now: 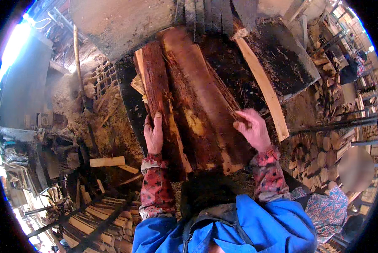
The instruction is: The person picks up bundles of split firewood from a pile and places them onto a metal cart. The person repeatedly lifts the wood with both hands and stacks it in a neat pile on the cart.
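Observation:
Several long bark-covered wood slabs (pixel 199 97) lie side by side in front of me, pointing away towards dark hanging strips. My left hand (pixel 154 137) grips the edge of the leftmost slab (pixel 156 80), its thumb over the bark and its fingers along the outer side. At the right edge of the wide slab is my right hand (pixel 254 128), its bent index finger and thumb apart with the tips at the bark. Whether those fingertips press on it, I cannot tell. A pale, narrow strip of wood (pixel 262 82) lies farther right, apart from both hands.
Dark hanging strips (pixel 203 19) cover an opening at the far side, beside a dusty metal plate (pixel 121 25). Sawdust (pixel 109 92) lies to the left. Cut boards (pixel 96 219) are stacked at lower left. Another person in a patterned top (pixel 325 213) is at lower right, near stacked wood (pixel 319 158).

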A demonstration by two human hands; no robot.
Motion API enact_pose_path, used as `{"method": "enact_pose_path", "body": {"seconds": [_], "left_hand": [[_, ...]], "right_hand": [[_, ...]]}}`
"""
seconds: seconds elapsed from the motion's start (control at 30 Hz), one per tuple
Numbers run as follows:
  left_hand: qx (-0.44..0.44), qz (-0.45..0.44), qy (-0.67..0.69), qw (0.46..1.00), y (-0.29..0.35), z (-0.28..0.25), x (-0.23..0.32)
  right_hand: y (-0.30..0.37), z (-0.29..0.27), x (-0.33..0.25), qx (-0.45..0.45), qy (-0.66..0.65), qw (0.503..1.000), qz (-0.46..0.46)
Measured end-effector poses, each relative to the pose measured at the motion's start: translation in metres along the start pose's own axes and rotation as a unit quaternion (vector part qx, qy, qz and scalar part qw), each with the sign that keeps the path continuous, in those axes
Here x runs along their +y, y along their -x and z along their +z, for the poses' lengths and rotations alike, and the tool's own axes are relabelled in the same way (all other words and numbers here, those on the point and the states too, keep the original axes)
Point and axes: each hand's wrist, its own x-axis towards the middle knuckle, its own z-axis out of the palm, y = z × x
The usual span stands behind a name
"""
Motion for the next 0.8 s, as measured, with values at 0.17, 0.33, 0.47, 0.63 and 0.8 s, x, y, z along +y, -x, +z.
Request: {"method": "enact_pose_path", "body": {"seconds": [0.17, 0.33, 0.47, 0.63, 0.8], "left_hand": [[0.010, 0.019, 0.028, 0.999, 0.000, 0.003, 0.000], [0.015, 0.008, 0.044, 0.999, 0.000, 0.001, -0.008], [0.020, 0.003, 0.026, 0.999, -0.003, 0.003, -0.008], [0.013, 0.011, 0.015, 1.000, 0.000, 0.003, -0.002], [0.022, 0.035, 0.008, 0.999, -0.002, -0.002, -0.008]], "right_hand": [[-0.035, -0.054, 0.124, 0.178, 0.295, 0.937, 0.058], [-0.013, -0.067, 0.165, 0.106, 0.315, 0.925, 0.187], [0.016, -0.073, 0.184, 0.073, 0.253, 0.933, 0.245], [0.088, -0.063, 0.130, 0.124, 0.151, 0.953, 0.233], [0.049, -0.044, 0.038, 0.119, 0.030, 0.985, 0.118]]}}
